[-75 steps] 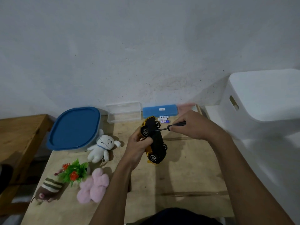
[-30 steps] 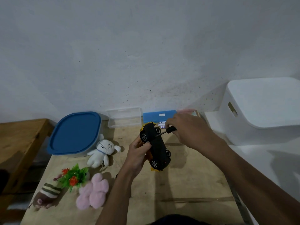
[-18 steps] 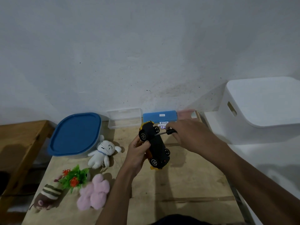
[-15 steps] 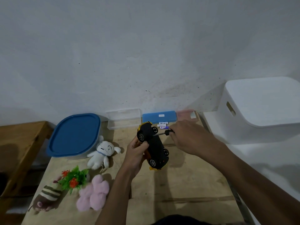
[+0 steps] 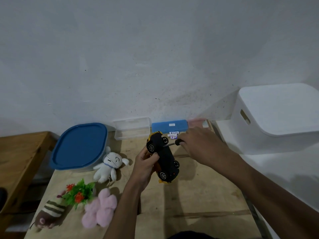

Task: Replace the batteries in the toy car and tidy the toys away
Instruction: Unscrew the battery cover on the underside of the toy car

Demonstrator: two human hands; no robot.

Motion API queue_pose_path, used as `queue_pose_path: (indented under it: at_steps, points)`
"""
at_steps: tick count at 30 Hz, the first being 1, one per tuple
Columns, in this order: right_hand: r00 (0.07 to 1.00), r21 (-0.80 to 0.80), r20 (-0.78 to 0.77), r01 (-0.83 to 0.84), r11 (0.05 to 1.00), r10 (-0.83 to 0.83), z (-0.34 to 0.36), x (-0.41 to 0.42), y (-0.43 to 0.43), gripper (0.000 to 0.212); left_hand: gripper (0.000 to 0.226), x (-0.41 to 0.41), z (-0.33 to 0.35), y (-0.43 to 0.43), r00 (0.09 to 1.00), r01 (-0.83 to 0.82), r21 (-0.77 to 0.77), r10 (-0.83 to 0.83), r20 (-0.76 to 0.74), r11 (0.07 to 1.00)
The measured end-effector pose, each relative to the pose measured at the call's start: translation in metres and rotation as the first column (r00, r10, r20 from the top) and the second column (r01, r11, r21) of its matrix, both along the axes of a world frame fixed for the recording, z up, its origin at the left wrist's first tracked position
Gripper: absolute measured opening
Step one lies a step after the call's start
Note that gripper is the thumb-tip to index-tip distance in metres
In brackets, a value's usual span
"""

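Since half a second ago, little has shifted: the right hand (image 5: 202, 145) sits a touch closer to the car, the screwdriver still pressed in. Seen from the head camera, the left hand (image 5: 145, 165) holds a yellow and black plastic toy car (image 5: 163, 156) above the pale wooden table (image 5: 198, 195), its fingers (image 5: 154, 156) wrapped round the body, underside turned up so the battery cover can be reached. Right-hand fingers are clenched on a small black-handled screwdriver (image 5: 173, 143), its tip against the black underside between the far wheels, probably on the cover screw. Small batteries with white labels (image 5: 173, 135) lie behind the car, near a blue plastic case (image 5: 169, 125), ready for swapping. A white plush dog (image 5: 108, 166), a pink fluffy plush (image 5: 100, 208) and a green plastic plant with red flowers (image 5: 78, 193) wait at left beside a blue-lidded container (image 5: 79, 145), likely where they go.
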State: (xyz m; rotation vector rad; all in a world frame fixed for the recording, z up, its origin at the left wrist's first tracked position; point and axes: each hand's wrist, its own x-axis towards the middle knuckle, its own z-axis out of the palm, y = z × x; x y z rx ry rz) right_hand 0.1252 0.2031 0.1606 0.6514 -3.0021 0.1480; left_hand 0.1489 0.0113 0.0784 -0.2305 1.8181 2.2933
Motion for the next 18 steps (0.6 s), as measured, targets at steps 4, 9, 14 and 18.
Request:
queue_pose_path:
  at_steps: [4,9,14,18]
  points:
    - [0.995,-0.081,0.094,0.027,0.996,-0.019,-0.0012,0.0036,0.0001,0.032,0.031,0.0021,-0.0006,0.0005,1.000,0.007,-0.015,-0.007,0.010,1.000]
    - [0.980,-0.090,0.182,0.093,0.992,-0.076,-0.0046,0.0015,-0.0007,0.028,0.032,0.0023,0.0020,0.0013,1.000,0.003,-0.004,-0.003,0.018,1.000]
    - [0.992,-0.081,0.117,0.065,0.995,-0.055,0.0003,0.0018,0.0031,0.032,0.033,0.0048,0.0016,0.0057,1.000,0.015,-0.002,-0.015,0.017,1.000]
    - [0.982,-0.099,0.178,0.081,0.992,-0.062,-0.0034,-0.0023,0.0047,0.024,0.033,0.0048,0.0000,0.0051,1.000,0.007,0.003,-0.007,0.023,1.000]
